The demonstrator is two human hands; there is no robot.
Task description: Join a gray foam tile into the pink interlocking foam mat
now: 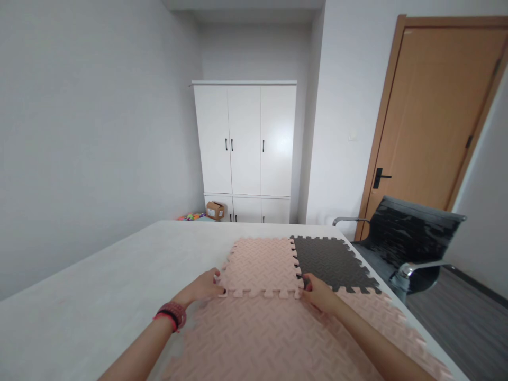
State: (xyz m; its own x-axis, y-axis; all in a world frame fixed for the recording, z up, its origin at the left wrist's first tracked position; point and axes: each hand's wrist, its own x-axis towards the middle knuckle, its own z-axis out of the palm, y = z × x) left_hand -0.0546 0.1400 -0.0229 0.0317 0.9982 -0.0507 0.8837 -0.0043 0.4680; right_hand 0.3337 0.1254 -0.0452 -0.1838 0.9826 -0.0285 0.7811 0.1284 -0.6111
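Near pink mat (pixel 270 333) under my wrists, left hand (pixel 202 288) and right hand (pixel 317 293) both pinching far pink tile's (pixel 262 262) corners — uneven pull could pop its teeth from dark tile (pixel 331 262).

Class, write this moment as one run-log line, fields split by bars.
left hand: on pink foam tile near-left corner | right hand: on its near-right corner | dark tile: interlocked at right | surface: white table

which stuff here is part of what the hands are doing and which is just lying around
In use: left hand, right hand, far pink mat, near pink mat, dark mat, table.
Lying about: chair, cardboard box, toys, wardrobe.
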